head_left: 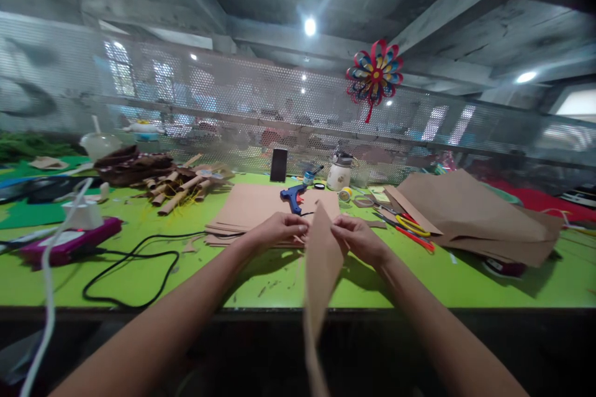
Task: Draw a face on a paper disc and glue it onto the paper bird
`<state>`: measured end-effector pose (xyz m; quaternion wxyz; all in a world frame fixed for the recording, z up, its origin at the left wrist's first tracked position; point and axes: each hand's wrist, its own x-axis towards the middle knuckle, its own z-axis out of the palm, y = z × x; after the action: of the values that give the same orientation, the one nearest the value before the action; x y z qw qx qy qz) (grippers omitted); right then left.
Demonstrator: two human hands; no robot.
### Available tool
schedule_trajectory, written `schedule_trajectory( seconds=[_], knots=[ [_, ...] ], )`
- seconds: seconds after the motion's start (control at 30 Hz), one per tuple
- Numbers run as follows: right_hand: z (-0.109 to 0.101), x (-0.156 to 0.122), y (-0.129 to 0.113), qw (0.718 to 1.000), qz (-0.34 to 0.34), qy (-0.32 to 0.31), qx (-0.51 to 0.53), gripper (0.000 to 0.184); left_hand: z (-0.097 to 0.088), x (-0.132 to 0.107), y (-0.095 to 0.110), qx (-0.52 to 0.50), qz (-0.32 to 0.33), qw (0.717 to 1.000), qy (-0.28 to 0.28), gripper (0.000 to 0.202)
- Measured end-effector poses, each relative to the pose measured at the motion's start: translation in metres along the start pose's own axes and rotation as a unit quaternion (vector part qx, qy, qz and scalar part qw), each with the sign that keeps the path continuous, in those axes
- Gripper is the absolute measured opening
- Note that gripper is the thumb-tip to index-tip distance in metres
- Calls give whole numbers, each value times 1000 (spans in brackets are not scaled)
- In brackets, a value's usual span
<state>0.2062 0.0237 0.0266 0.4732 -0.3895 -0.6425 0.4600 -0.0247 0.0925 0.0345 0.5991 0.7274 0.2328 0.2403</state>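
Observation:
My left hand [279,229] and my right hand [357,237] both pinch the upper part of a long, pointed piece of brown paper [321,267] that hangs down over the near edge of the green table [139,273]. The paper's tip stands up between the two hands. Fingers of both hands are closed on the paper's edges. Just beyond the hands lies a stack of brown paper sheets [256,208] with a blue glue gun [292,197] resting on it.
Red and yellow scissors [412,229] and a big pile of brown paper [470,214] lie to the right. Rolled paper tubes [179,189], a black cable [135,260], a purple box [69,242], a white jar [339,175] and a dark phone [278,165] sit further out. A paper pinwheel [375,74] hangs on the mesh.

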Motion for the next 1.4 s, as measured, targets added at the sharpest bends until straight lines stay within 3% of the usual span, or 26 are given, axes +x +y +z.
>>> schedule_trajectory(
  seconds=[0.1, 0.2, 0.47, 0.7, 1.03, 1.4],
  knots=[
    [-4, 2, 2, 999, 18, -6, -48, 35, -12, 2, -1, 18, 6, 998, 67, 37],
    [-1, 4, 4, 994, 36, -30, -95, 39, -15, 4, -1, 53, 0, 995, 86, 36],
    [13, 11, 9, 978, 5, -52, -202, 30, 1, 4, -8, 227, -8, 974, 9, 26],
    [14, 7, 10, 959, -46, -33, -278, 15, 5, 2, -7, 321, 2, 947, -3, 25],
    [22, 6, 14, 926, -95, -16, -365, 8, 8, 2, -13, 397, -13, 917, -27, 27],
    [25, 5, 15, 927, -68, -24, -367, 5, 6, 2, -10, 427, 0, 903, -50, 25]
  ],
)
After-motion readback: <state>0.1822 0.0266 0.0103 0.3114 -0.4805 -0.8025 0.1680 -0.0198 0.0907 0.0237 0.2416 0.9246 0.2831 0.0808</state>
